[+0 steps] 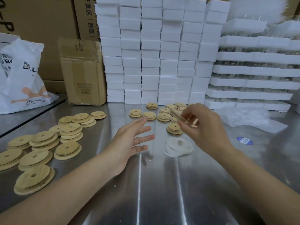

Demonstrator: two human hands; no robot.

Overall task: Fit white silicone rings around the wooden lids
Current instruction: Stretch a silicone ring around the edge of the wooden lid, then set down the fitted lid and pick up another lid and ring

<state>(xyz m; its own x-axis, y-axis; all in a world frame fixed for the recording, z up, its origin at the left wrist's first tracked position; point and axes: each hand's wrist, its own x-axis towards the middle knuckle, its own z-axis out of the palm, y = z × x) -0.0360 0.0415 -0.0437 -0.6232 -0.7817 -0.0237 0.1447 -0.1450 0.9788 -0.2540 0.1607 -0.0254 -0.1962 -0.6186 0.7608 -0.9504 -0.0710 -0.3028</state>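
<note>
Behind the flat heap of thin white silicone rings point(177, 146), which lies on the brushed steel table point(162, 192), rises a wall of stacked white foam blocks point(154, 54). Far to the heap's left sprawls a loose pile of round pale wooden lids point(43, 146) with centre holes, bare of rings. Just beyond the heap sits a smaller cluster of lids point(164, 116) that appear already ringed. Left of the heap the left hand point(129, 143) hovers, fingers spread and straight, holding nothing. Beyond the heap the right hand point(206, 127) pinches one tilted wooden lid point(177, 115) by its edge; blur hides whether it wears a ring. The lids look light, stiff and smooth, best held by the rim with the groove left free. The rings look limp and stretchy, so one probably wants peeling off the heap by its edge.
</note>
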